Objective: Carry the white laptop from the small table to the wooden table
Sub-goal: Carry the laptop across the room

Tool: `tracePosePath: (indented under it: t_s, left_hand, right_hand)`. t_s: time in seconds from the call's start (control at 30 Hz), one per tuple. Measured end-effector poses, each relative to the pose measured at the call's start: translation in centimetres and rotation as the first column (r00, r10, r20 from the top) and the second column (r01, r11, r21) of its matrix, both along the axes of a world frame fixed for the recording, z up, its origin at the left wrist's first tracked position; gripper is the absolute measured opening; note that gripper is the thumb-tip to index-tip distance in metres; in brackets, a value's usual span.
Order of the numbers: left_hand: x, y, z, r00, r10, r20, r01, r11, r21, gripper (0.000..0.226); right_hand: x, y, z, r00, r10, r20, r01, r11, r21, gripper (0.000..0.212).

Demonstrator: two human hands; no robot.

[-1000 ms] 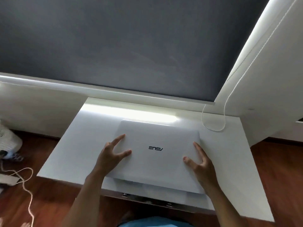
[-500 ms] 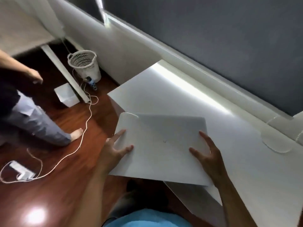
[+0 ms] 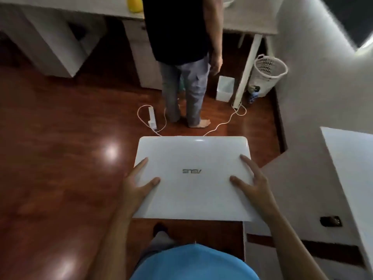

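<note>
The closed white laptop (image 3: 191,178), logo on its lid, is held level in the air over the dark wooden floor. My left hand (image 3: 137,183) grips its left edge, thumb and forefinger spread on the lid. My right hand (image 3: 251,182) grips the right edge the same way. The small white table (image 3: 351,158) is at the far right, apart from the laptop. A light table (image 3: 248,19) runs along the top of the view.
A person (image 3: 183,57) in a dark top and grey trousers stands barefoot ahead, by the light table. A white power strip (image 3: 152,118) and cable lie on the floor near their feet. A white basket (image 3: 266,74) and small white box (image 3: 225,88) stand by the table leg.
The laptop has come off the small table. I have turned left, so the table is now at the right edge and the laptop hangs over the floor, facing the standing person.
</note>
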State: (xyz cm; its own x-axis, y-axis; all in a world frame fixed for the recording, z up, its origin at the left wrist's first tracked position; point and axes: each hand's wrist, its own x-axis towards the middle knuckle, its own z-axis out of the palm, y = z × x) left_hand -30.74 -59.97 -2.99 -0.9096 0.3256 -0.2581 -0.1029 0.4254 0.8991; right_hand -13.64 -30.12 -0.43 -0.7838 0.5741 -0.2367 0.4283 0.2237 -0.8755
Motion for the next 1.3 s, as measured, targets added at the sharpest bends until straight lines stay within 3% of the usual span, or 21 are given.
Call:
tracePosePath:
  t_s: [0.1, 0.2, 0.43, 0.77, 0.93, 1.3]
  left_hand:
    - [-2.9, -8.0, 0.1, 0.983, 0.183, -0.029, -0.184, 0.983, -0.018, 0.084]
    - [-5.3, -14.4, 0.7, 0.946, 0.320, -0.044, -0.322, 0.945, -0.050, 0.083]
    - [-10.8, -24.8, 0.1, 0.850, 0.526, -0.007, -0.524, 0.845, -0.103, 0.075]
    - [-31.5, -33.2, -2.4, 0.789, 0.613, -0.032, -0.606, 0.769, -0.205, 0.065]
    - [-44.5, -37.8, -0.7, 0.766, 0.641, -0.047, -0.631, 0.737, -0.241, 0.065]
    - [-72.5, -47.5, -0.8, 0.784, 0.619, -0.049, -0.606, 0.744, -0.282, 0.070]
  right_hand:
    - [-8.1, -5.7, -0.6, 0.988, 0.149, 0.030, -0.150, 0.988, 0.047, 0.072]
    - [-14.7, -11.2, -0.6, 0.959, 0.280, 0.036, -0.279, 0.960, -0.013, 0.069]
    - [-27.3, -20.6, -1.7, 0.872, 0.463, 0.159, -0.467, 0.884, -0.016, 0.068]
    - [-50.8, -30.4, -5.9, 0.848, 0.514, 0.132, -0.503, 0.857, -0.109, 0.062]
    - [-65.4, -35.1, -4.2, 0.843, 0.526, 0.112, -0.519, 0.850, -0.089, 0.062]
    - [-91.9, -45.3, -3.7, 0.865, 0.498, 0.069, -0.492, 0.867, -0.082, 0.064]
